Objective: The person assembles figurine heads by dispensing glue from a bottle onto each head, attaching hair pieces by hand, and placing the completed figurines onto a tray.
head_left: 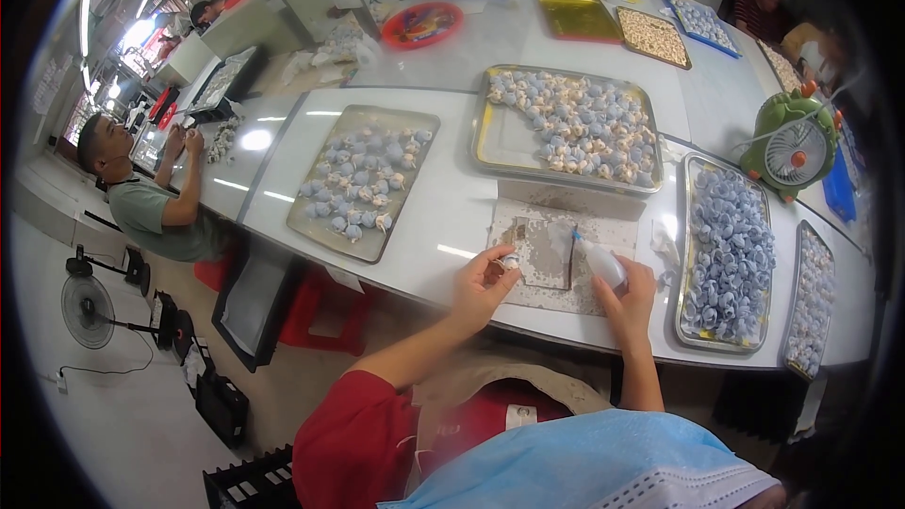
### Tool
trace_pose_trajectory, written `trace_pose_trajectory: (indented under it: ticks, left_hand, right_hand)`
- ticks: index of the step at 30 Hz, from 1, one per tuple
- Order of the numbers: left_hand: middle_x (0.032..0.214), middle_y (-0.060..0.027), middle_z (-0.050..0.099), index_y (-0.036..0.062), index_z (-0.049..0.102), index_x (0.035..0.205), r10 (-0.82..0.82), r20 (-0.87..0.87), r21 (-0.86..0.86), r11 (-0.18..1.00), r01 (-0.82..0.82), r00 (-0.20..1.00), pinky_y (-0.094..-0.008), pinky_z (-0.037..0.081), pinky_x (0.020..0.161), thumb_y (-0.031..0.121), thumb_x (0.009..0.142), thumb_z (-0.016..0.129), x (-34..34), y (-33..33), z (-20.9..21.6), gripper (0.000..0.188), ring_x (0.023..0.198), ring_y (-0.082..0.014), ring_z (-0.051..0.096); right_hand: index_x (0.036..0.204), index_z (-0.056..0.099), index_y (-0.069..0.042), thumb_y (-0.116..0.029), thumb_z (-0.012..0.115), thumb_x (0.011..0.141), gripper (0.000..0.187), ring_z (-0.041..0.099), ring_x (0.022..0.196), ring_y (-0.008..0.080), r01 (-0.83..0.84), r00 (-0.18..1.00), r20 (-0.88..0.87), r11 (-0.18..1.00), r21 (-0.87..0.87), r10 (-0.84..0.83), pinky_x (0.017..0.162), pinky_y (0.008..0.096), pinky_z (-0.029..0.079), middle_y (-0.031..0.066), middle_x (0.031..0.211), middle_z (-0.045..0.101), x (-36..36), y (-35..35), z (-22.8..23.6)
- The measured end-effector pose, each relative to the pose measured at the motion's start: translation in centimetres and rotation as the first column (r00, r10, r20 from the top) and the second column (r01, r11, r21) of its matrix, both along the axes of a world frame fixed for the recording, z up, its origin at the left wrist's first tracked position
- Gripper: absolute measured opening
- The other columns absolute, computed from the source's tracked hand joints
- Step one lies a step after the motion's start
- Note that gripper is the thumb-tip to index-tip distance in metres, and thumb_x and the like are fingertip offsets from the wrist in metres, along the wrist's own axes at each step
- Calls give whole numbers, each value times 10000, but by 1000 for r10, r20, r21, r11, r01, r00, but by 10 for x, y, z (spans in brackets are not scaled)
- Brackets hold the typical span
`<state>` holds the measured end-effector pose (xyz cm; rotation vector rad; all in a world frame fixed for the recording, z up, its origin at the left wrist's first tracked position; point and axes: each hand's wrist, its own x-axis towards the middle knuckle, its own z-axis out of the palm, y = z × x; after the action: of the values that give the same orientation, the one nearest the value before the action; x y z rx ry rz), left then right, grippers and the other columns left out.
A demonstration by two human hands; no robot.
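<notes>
My left hand (483,290) pinches a small white and grey-blue figurine piece (510,262) between thumb and fingers. In my right hand (626,298) is a white squeeze bottle (604,265), tilted so that its thin blue tip (578,237) points toward the left. Both hands hover over a stained cardboard mat (530,300) at the table's near edge. The bottle's tip and the piece are apart. Just behind the mat stands a large metal tray (504,132) of grey-blue and cream pieces. To the right lies a tray (688,254) heaped with grey-blue shell-like parts.
Another tray (363,118) of spaced pieces lies to the left, and a narrow one (813,297) at far right. A green fan (790,146) stands behind the right trays. A red basin (421,25) sits farther back. At left another person (160,198) works by the table.
</notes>
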<state>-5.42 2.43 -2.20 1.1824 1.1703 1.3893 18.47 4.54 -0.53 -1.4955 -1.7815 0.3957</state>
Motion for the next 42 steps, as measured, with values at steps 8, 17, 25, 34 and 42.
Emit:
trace_pose_trajectory:
  ticks: [8,17,25,34,42]
  left_hand:
    - [731,36,499,31,530,1137,3,-19,10,1000,-3,1000,-168,384,593,91,815,642,1,-2,-1,346,643,-28,452]
    - [727,40,496,32,535,1134,5,-40,34,999,-3,999,-164,379,584,94,813,645,2,4,-1,345,634,-25,447]
    - [720,40,495,36,539,1129,3,-55,48,999,-1,998,-164,370,573,94,809,649,3,2,-3,343,625,-25,437]
    - [717,43,497,49,551,1119,16,-90,64,998,-11,996,-168,372,565,105,805,659,2,2,-4,337,611,-25,433]
    - [726,41,499,52,551,1119,-1,-93,51,999,6,996,-169,375,578,106,805,658,2,2,-4,336,627,-28,436]
  right_hand:
    - [1035,589,-50,-210,699,677,408,501,884,276,-11,1000,2,999,38,11,800,370,354,109,902,574,1,-2,0]
    - [1050,577,-53,-210,700,670,430,501,892,284,-17,1000,-14,999,35,17,803,372,352,108,919,571,1,3,0]
    - [1110,537,-36,-141,712,651,503,502,957,293,-16,999,-27,1000,25,17,838,366,380,126,1030,561,1,1,5]
    - [1164,513,-47,-164,702,665,546,472,1025,312,0,1000,5,1000,27,0,875,384,364,150,1112,520,2,2,-4]
    - [1170,507,-55,-197,695,674,549,466,1034,321,-6,1000,7,1000,16,6,889,405,347,151,1115,516,3,2,-2]
